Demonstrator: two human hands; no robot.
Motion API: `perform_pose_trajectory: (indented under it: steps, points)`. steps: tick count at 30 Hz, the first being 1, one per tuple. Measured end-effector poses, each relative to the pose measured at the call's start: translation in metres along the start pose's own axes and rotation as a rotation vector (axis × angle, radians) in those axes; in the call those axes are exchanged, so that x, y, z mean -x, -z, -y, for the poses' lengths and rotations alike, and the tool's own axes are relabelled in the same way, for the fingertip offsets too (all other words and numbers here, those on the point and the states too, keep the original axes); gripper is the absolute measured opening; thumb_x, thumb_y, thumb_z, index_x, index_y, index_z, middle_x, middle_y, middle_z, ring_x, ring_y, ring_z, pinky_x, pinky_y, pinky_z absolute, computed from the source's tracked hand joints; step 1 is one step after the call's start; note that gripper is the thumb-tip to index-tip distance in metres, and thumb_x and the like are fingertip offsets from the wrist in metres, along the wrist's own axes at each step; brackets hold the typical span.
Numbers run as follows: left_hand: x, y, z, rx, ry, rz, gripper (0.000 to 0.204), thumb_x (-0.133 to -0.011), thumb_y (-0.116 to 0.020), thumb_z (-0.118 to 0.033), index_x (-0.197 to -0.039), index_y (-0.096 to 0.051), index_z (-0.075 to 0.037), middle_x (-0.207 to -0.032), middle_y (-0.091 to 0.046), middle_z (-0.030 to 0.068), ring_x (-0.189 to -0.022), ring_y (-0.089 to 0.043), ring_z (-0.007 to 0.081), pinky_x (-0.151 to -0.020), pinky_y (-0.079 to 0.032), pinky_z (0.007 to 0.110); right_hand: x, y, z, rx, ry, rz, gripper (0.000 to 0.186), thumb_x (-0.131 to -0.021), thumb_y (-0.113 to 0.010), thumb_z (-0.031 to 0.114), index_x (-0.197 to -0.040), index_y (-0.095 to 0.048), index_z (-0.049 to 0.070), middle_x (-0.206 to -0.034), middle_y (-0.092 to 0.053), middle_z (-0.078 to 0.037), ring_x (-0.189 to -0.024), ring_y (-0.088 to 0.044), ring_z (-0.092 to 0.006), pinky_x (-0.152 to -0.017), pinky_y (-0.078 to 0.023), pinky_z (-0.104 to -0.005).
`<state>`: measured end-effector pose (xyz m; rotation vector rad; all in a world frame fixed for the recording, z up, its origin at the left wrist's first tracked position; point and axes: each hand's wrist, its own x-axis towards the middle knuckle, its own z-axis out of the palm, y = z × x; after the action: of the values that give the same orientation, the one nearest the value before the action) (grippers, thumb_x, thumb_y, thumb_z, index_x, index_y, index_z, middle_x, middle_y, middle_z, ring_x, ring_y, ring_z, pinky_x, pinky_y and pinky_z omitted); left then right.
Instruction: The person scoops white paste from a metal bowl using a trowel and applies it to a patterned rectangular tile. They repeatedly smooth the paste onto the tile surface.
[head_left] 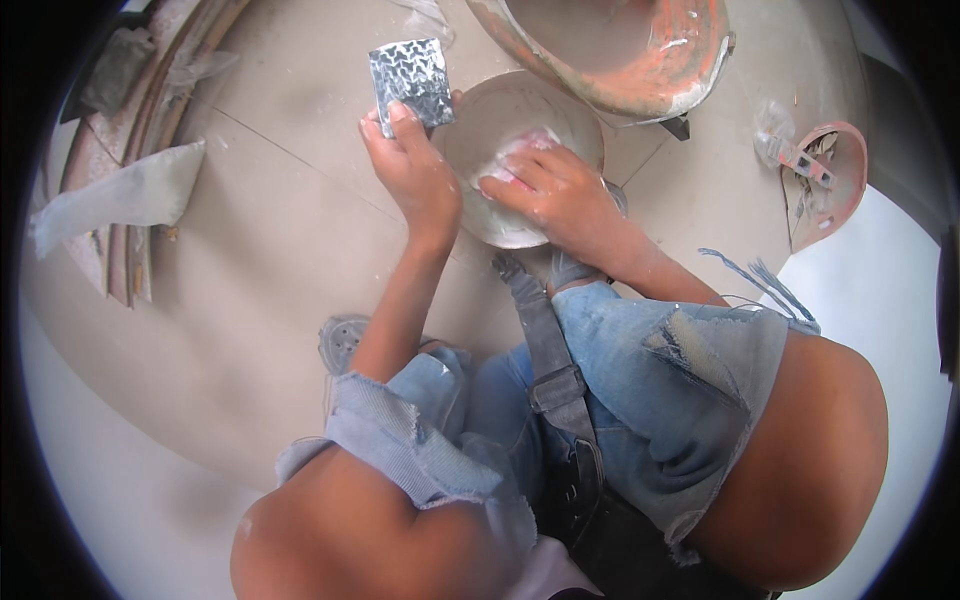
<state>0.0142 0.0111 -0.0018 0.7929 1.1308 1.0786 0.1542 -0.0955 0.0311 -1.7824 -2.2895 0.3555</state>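
My left hand (415, 175) holds up a small flat rectangular piece (411, 82) by its lower end, with the thumb across its front. That piece carries a raised dark pattern smeared with white. To the right, on the floor, stands a round pale basin (480, 225). My right hand (560, 190) reaches into it, fingers bent over a pink and white lump (512, 160). White, wet-looking residue surrounds the lump. Whether the lump is a cloth, a sponge or paste, I cannot tell.
A large orange-stained tub (690, 60) stands beyond the basin. On the right lies a pinkish container (845, 185) with a strip across it. A white plastic bag (135, 200) rests against curved frame pieces (135, 260) at left. My jeans-clad legs (650, 370) and a dark strap (555, 365) are close below.
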Motion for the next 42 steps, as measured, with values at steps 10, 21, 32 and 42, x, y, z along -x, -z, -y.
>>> perform_pose_trajectory:
  steps: [10, 21, 32, 42]
  points:
    - [0.002, -0.001, 0.004, -0.012, -0.017, 0.013, 0.031, -0.116, -0.040, -0.026, -0.127, -0.044, 0.003, -0.115, -0.067, 0.0165, -0.101, -0.068, 0.0186, -0.093, -0.052, 0.034, -0.027, -0.004, 0.002, -0.014, -0.315, -0.059, 0.034, -0.090, -0.063, 0.008, -0.122, -0.073, 0.015, -0.109, -0.077, -0.009, -0.098, -0.076, -0.0258, -0.081, -0.062, -0.0387]
    - [0.001, 0.004, 0.007, -0.038, -0.040, -0.024, 0.030, -0.116, -0.039, -0.025, -0.126, -0.045, 0.003, -0.115, -0.069, 0.0167, -0.103, -0.067, 0.0171, -0.094, -0.051, 0.033, -0.032, 0.028, 0.006, 0.011, -0.508, 0.103, 0.031, -0.091, -0.066, 0.009, -0.121, -0.073, 0.005, -0.099, -0.077, -0.014, -0.083, -0.076, -0.0259, -0.067, -0.059, -0.0403]
    - [0.001, 0.003, 0.007, -0.042, -0.046, -0.043, 0.030, -0.116, -0.040, -0.026, -0.124, -0.046, 0.002, -0.111, -0.071, 0.0159, -0.103, -0.067, 0.0168, -0.092, -0.051, 0.032, -0.031, -0.002, 0.008, -0.011, -0.409, 0.004, 0.029, -0.090, -0.068, 0.013, -0.118, -0.075, 0.007, -0.085, -0.076, -0.013, -0.070, -0.073, -0.0273, -0.059, -0.058, -0.0398]
    - [-0.001, 0.006, 0.011, -0.091, -0.063, -0.041, 0.031, -0.116, -0.040, -0.027, -0.124, -0.046, 0.002, -0.112, -0.072, 0.0153, -0.096, -0.065, 0.0139, -0.087, -0.051, 0.030, -0.031, -0.008, 0.007, -0.043, -0.308, -0.065, 0.021, -0.085, -0.065, 0.010, -0.103, -0.073, 0.005, -0.072, -0.071, -0.008, -0.071, -0.072, -0.0259, -0.058, -0.056, -0.0418]
